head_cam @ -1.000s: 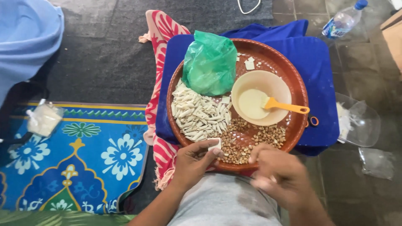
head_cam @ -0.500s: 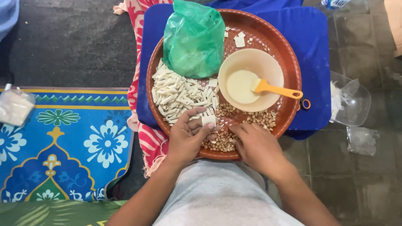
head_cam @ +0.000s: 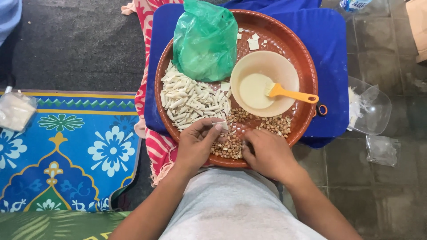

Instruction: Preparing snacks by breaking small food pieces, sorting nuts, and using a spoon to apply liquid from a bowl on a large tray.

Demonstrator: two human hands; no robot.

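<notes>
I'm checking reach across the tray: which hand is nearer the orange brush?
Right. The right hand lies on the peanuts just below the bowl holding the orange brush; the left hand sits farther left.

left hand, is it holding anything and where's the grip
The left hand pinches a small white wrapper piece by its edge between thumb and fingertips, above the peanuts. The right hand rests on the peanuts; any hold cannot be told.
</notes>
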